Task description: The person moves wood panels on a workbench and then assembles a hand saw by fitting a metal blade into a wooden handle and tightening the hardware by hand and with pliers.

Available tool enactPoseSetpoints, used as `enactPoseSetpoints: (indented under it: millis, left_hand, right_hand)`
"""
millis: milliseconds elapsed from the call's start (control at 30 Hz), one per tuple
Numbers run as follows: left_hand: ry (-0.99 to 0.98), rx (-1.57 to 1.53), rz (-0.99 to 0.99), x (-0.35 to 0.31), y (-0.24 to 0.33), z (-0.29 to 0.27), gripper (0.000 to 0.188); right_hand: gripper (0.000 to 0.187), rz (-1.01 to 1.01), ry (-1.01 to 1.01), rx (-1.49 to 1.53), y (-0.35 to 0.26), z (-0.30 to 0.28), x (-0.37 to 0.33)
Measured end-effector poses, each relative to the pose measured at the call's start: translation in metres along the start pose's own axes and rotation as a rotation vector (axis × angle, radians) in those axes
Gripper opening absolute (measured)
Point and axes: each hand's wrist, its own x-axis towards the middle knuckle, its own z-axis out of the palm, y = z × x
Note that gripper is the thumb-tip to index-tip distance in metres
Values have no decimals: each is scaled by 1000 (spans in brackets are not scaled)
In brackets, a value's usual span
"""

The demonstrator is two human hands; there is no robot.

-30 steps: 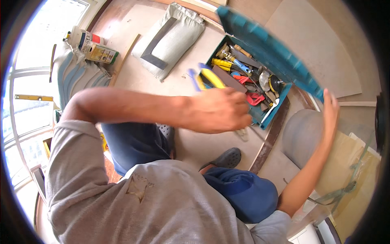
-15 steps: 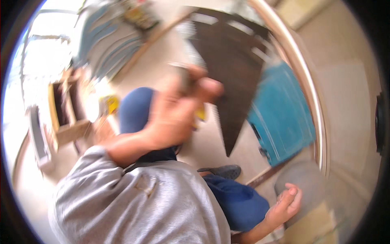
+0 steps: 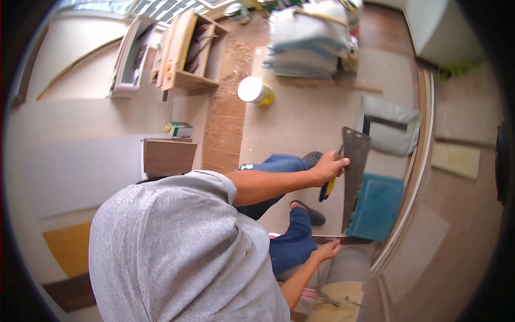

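Note:
My left hand (image 3: 328, 168) is closed around a tool with a yellow and dark blue handle (image 3: 327, 189), its kind unclear. The same fingers touch the edge of a dark handsaw blade (image 3: 355, 174), slotted at its wide end and with no handle visible there. The blade hangs with its narrow tip toward me, partly in front of a flat teal case (image 3: 378, 206). My right hand (image 3: 327, 250) is loosely closed beside a grey rounded object (image 3: 348, 265), with nothing visible in it.
A white bucket (image 3: 255, 91) stands near wood shavings. Wooden drawers (image 3: 182, 70) and stacked grey bags (image 3: 306, 40) lie farther off. A grey pillow-like bag (image 3: 394, 129) rests beyond the case. A pale rail (image 3: 418, 193) runs along the right.
My view has turned and pulled back. My left hand, the tool and the blade now appear smaller and farther right. The right hand stays loosely closed.

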Motion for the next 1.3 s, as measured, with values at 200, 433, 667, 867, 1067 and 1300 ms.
enactPoseSetpoints:
  millis: [200,433,667,867,1067,1300]
  left_hand:
    - [299,-222,216,-172,179,-115,27]
    - [572,-532,576,-298,247,-148,19]
    - [693,-597,764,-347,255,-201,21]
    - [753,-584,699,-345,264,-278,19]
    - [588,-145,625,-336,269,-404,22]
    - [432,650,153,-326,254,-560,19]
  right_hand:
    - [44,368,-660,314,-193,-48,-149]
    - [76,527,-1596,640,-368,52,-247]
    - [43,652,-1706,588,-428,136,-315]
    - [37,464,-1535,513,-451,214,-381]
    - [33,49,-1283,564,-537,326,-395]
    - [31,-236,-1250,477,-622,443,-423]
